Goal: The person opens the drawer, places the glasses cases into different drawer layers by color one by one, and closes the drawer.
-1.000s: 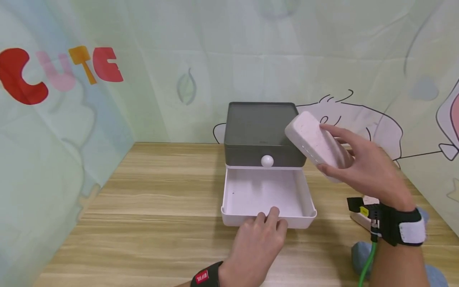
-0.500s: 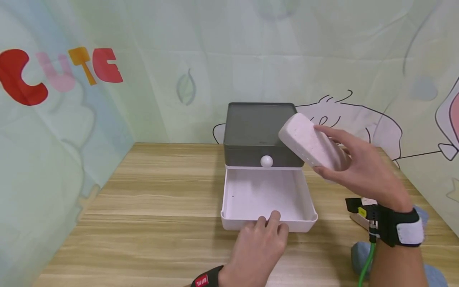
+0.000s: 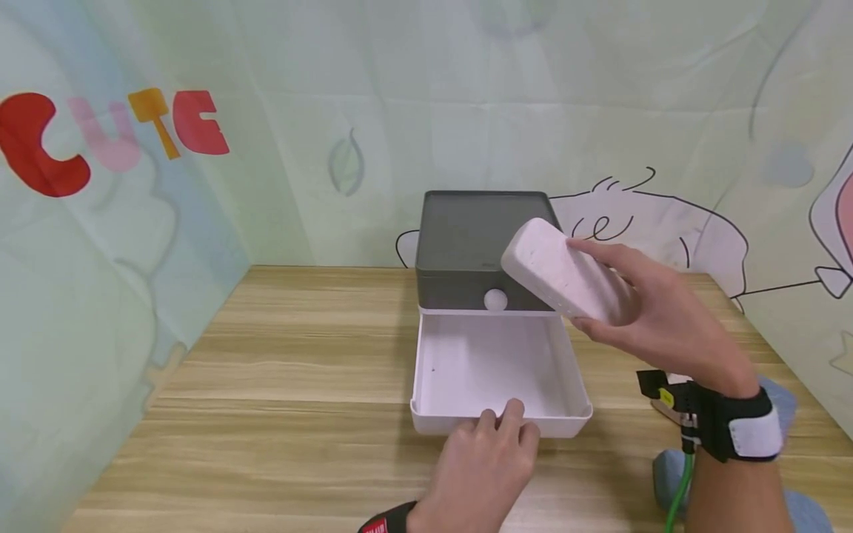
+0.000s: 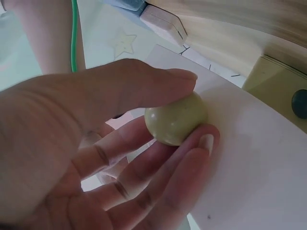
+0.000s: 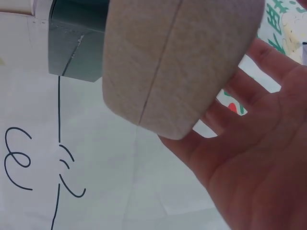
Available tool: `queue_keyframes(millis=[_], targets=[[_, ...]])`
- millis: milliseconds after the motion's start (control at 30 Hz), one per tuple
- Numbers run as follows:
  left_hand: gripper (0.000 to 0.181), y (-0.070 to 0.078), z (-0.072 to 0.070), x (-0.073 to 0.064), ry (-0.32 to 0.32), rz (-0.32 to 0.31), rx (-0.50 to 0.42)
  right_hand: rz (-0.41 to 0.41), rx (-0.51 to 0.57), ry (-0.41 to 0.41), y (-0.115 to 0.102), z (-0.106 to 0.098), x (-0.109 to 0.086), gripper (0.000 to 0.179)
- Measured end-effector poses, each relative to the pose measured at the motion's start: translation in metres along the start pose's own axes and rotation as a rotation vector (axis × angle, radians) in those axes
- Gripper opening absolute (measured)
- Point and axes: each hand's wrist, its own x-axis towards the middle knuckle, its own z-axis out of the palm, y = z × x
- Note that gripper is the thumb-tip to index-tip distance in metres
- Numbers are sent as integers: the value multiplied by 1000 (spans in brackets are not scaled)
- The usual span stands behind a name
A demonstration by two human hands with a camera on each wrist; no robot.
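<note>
A dark grey drawer box (image 3: 489,229) stands on the table, its upper drawer closed behind a white knob (image 3: 495,300). Its lower white drawer (image 3: 426,426) is pulled out, with only a tiny dark speck inside. My left hand (image 3: 483,463) is at that drawer's front; in the left wrist view, thumb and fingers pinch its round knob (image 4: 175,120). Above the drawer's right side, my right hand (image 3: 656,307) grips a pale pink rounded block (image 3: 566,270), tilted and in the air. A seam line runs along the block (image 5: 168,72) in the right wrist view.
Several blue rounded pieces (image 3: 669,477) and another pale pink block (image 4: 163,24) lie at the table's right, partly hidden by the right arm. A green cable (image 3: 680,488) hangs from the right wrist strap. A printed cloth (image 3: 333,148) walls in the back and sides.
My right hand has carried the pink block left and slightly down, over the drawer box's front right. The lower drawer has come a little further out with my left hand.
</note>
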Motion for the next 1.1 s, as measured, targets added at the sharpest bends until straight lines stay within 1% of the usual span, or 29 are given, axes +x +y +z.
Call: queue_keyframes(millis=[100, 333, 633, 833, 933, 1100], targets=[[8, 1, -1, -1, 12, 4, 2, -19, -5, -7, -1, 2, 1, 94], [10, 2, 0, -1, 38, 12, 6, -64, -8, -21, -2, 2, 1, 94], [8, 5, -2, -3, 33, 23, 20, -100, -1, -43, -7, 4, 1, 93], [10, 8, -3, -5, 22, 20, 17, -161, 44, -71, -11, 10, 2, 94], [10, 10, -2, -6, 38, 14, 20, -188, 47, -88, -13, 13, 4, 92], [10, 12, -1, -7, 70, 3, 38, -184, 25, -130, -17, 18, 6, 91]])
